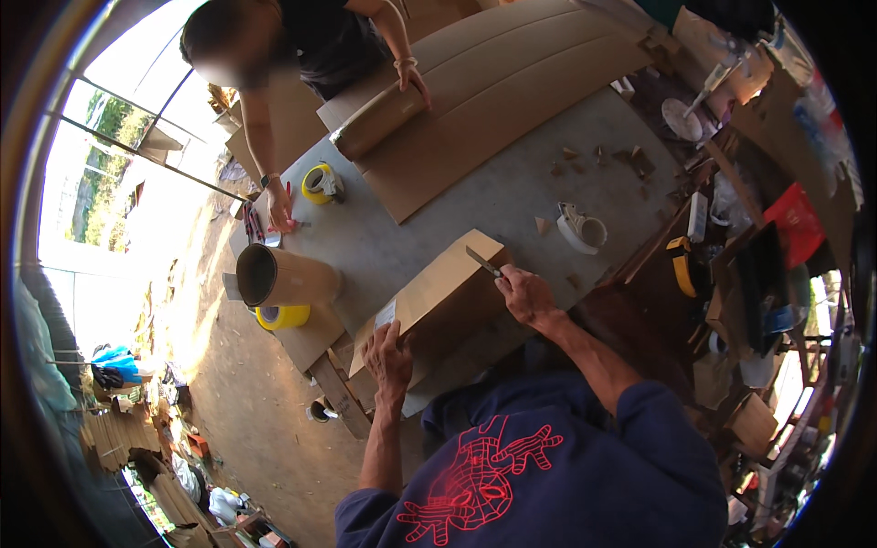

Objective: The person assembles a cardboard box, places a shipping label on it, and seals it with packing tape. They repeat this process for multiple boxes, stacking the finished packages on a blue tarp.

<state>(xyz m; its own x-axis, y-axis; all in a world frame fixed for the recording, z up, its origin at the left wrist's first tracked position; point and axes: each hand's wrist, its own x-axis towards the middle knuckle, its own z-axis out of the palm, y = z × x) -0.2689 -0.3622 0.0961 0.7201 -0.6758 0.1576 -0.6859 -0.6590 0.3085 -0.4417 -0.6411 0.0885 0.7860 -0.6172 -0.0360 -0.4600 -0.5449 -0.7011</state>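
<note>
A long cardboard box (438, 282) lies at a slant on the grey tabletop (479, 192), close in front of me. At its near left end, my left hand (388, 357) rests on the cardboard beside a white label (386, 314). My right hand (526, 293) grips a utility knife (485, 262), whose blade lies over the box's far right end; whether it touches the cardboard I cannot tell. Beyond that end stands a white tape dispenser (582, 229), with small cardboard scraps (570, 153) farther back.
Across the table a person (342, 48) has one hand on a folded cardboard piece (384, 123), over a large sheet (493, 103). A cardboard tube (284, 276) and yellow tape rolls (282, 316) stand left. A tape measure (682, 266) lies right, among clutter.
</note>
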